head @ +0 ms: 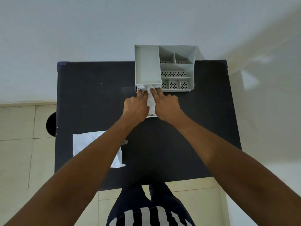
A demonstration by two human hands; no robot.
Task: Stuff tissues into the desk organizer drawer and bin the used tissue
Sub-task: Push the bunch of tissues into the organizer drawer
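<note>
A pale grey desk organizer [164,67] stands at the far edge of the black table [91,98]. Its drawer [151,116] is pulled out toward me and mostly hidden under my hands. White tissues [151,103] fill the drawer and bunch up at its mouth under the organizer. My left hand [135,108] and my right hand [167,106] rest side by side on the tissues, fingertips pressing them in at the drawer's opening. A flat white tissue pack [88,144] lies on the table near left, partly covered by my left forearm.
The organizer's top has a long tray and several perforated compartments [174,74], all holding nothing. A dark round bin opening [51,124] shows on the tiled floor past the table's left edge. A white wall rises behind the table. My legs are at the near edge.
</note>
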